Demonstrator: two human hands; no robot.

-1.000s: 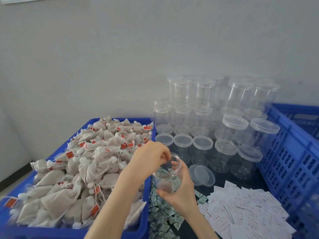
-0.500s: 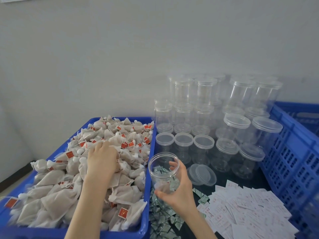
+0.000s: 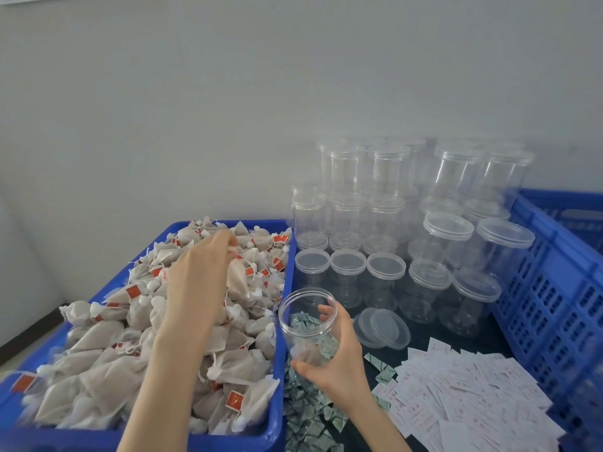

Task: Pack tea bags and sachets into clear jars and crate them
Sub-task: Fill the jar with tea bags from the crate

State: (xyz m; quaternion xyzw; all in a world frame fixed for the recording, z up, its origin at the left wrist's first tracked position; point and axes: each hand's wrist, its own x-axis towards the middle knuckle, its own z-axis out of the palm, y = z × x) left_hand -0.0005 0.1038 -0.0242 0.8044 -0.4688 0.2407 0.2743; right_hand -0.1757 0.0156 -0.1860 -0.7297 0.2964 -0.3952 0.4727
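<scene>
Grey wall behind. My left hand (image 3: 199, 272) hides its fingertips among tea bags (image 3: 107, 337); grip unclear. Right hand (image 3: 339, 363) clasps the open jar (image 3: 306, 324).

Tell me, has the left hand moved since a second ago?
Yes. The left hand left the open jar held by the right hand and moved left and farther back over the tea bags in the blue tray.

At left we see a tray (image 3: 277, 321) heaped with tea bags (image 3: 107, 353). To its right stand stacked lidded jars (image 3: 385, 223); before them lie loose lids (image 3: 385, 327), folded sachets (image 3: 306, 415) and paper slips (image 3: 463, 393). A crate (image 3: 548, 288) lies at far right.
</scene>
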